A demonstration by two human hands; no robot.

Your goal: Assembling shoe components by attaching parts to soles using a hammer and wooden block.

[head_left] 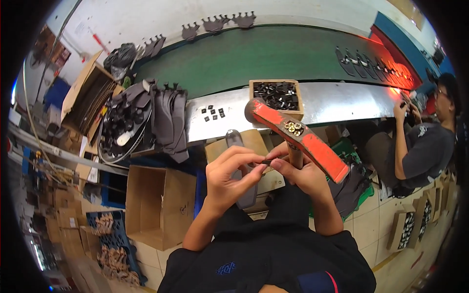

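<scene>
In front of my body, my left hand (229,176) pinches a small dark piece (266,161) between thumb and forefinger. My right hand (308,176) touches the same piece with its thumb and fingertip. The wooden handle of a hammer also stands in my right hand, gripped by the other fingers. Its worn red head (317,150) points up toward the view. Under my hands is a dark grey, sole-shaped part (248,196), partly hidden, lying over a pale board (273,179). Several small black square pieces (215,117) lie loose on the metal bench.
A wooden box (251,93) of small black parts stands on the metal ledge (337,102). Beyond runs a green conveyor belt (234,58) with dark parts. Left are a heaped basket (122,154) and a cardboard box (166,210). A co-worker (425,141) sits at right.
</scene>
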